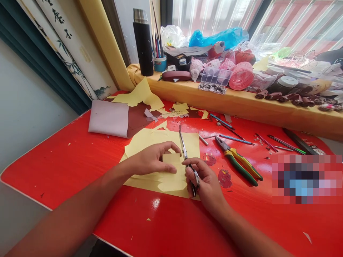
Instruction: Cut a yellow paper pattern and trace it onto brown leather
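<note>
Between its thumb and fingers, my left hand [154, 159] grips a small rectangular piece of yellow paper [170, 180]. My right hand [203, 178] is closed around the handles of a pair of scissors [183, 142], whose blades point away from me along the right edge of the piece. The blades look nearly closed; I cannot tell whether they touch the paper. Beneath both hands lie larger yellow sheets [191, 142], partly overlapping on the red table.
Pliers [238, 160] with green-yellow handles lie right of my right hand, with pens [235, 139] beyond. Yellow scraps [177, 110] and a folded pinkish sheet [108, 119] lie farther back on the red table [66, 160]. A black thermos [144, 46] stands on the crowded sill.
</note>
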Demonstrator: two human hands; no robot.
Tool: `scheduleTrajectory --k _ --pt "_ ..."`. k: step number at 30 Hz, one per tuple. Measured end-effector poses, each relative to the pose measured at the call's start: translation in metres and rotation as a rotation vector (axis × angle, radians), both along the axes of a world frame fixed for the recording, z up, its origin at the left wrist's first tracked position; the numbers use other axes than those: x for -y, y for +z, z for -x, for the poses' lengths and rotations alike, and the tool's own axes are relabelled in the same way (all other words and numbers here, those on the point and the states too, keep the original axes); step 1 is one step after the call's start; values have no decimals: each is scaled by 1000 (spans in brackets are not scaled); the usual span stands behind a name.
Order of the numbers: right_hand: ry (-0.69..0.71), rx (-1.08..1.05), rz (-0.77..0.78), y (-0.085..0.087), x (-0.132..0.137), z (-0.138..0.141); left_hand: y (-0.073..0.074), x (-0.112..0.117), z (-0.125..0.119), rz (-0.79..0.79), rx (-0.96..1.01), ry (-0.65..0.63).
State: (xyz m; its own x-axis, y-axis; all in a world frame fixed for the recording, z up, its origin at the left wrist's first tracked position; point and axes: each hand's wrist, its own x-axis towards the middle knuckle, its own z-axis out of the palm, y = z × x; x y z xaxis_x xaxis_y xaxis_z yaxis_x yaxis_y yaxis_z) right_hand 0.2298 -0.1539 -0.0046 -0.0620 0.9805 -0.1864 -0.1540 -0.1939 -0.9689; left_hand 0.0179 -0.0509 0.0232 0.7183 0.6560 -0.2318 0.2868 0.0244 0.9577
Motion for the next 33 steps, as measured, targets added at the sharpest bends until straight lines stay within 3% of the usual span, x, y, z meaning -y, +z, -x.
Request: scheduleTrajectory --k 5,10,17,25,33 --pt "19 -6 35 -2 0 2 2 11 -6 45 -29 -113" --pt "12 14 -45 -2 -1 4 5 17 -12 -64 -84 -125" --pt "-54 27 -7 -1 0 2 -2 15 -13 -27 -57 -146" --pt "-102 37 -33 -1 1 2 -9 9 -10 -111 -152 -69" --pt "-107 53 -57 -3 0 2 -9 -2 -7 -272 -103 74"
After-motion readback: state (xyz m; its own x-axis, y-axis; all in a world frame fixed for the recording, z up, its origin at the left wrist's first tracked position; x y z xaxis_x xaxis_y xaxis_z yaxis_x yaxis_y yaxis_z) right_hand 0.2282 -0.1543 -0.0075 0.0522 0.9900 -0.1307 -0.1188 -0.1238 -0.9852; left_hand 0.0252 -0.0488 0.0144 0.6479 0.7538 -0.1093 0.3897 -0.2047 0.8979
